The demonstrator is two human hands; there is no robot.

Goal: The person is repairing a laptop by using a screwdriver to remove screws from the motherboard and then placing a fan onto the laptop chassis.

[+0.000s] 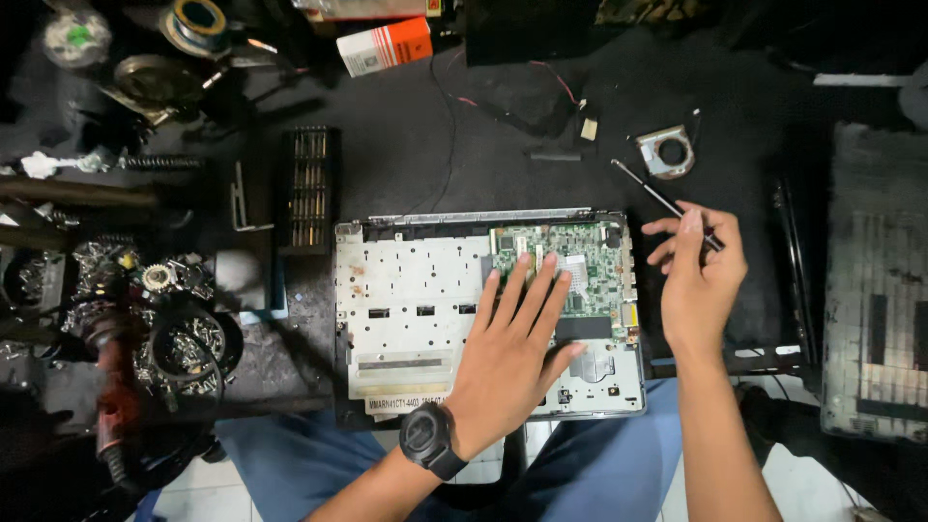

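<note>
An opened laptop base (416,309) lies on the dark bench, its silver metal plate bare on the left and a green circuit board (580,261) at its upper right. My left hand (512,348), with a black watch on the wrist, lies flat with spread fingers on the plate, fingertips touching the board's lower left. My right hand (698,280) hovers just right of the laptop and grips a thin black screwdriver (662,200) whose shaft points up and left.
A black bit holder (309,188) stands left of the laptop. A small metal fan bracket (667,152) and loose cables lie behind it. An orange and white box (385,45) sits at the back. Cluttered parts and a red tool (111,387) fill the left; a keyboard (880,290) lies right.
</note>
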